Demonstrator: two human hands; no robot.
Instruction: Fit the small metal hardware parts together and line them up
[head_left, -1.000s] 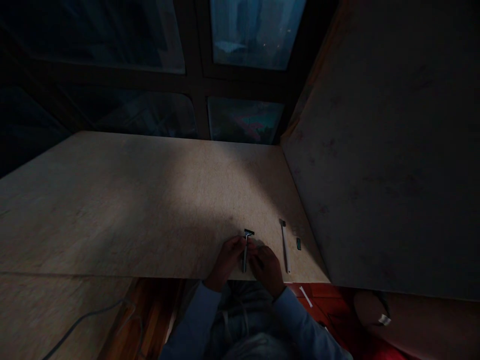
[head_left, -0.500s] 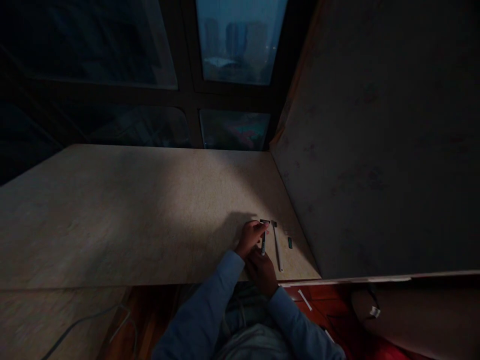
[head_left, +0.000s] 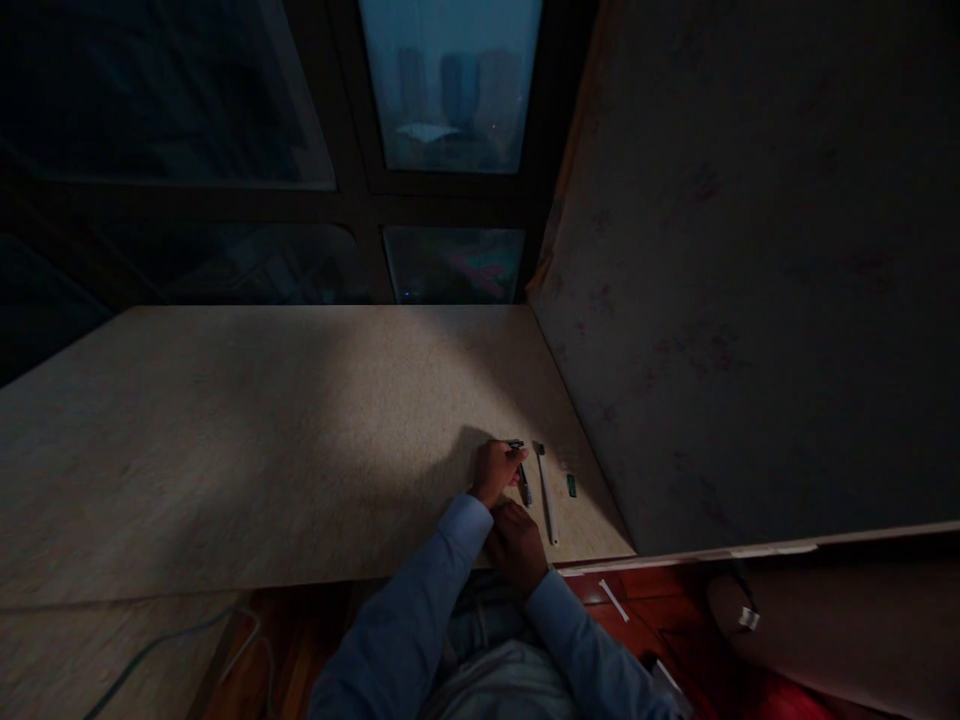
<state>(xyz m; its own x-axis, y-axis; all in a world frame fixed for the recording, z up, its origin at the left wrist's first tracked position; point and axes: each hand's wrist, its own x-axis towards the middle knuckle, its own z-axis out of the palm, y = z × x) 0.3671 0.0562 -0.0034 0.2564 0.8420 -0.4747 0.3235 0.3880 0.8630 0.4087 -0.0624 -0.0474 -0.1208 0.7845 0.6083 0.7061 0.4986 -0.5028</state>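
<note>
My left hand (head_left: pixel 497 470) pinches a dark razor-like tool (head_left: pixel 525 486) near its top, just over the tabletop. A short black crosspiece shows past the fingertips, and the slim handle slants down towards me. Close below, my right hand (head_left: pixel 517 542) rests at the table's front edge with its fingers curled in; whether anything is inside them is hidden. To the right of the tool lies a white toothbrush (head_left: pixel 548 500) with a dark head pointing away from me. Further right is a small dark green, flat piece (head_left: pixel 571 486).
The pale stone-patterned tabletop (head_left: pixel 300 430) meets a window (head_left: pixel 454 100) at the back. A tall flower-patterned panel (head_left: pixel 712 300) closes off the right side. A cable (head_left: pixel 161 638) lies at lower left, and a white strip (head_left: pixel 613 600) is on the reddish floor.
My right hand has come off the lower end of the razor-like tool and drawn back slightly. The left hand still grips it, now with the handle tilted more. The view has shifted a little.
</note>
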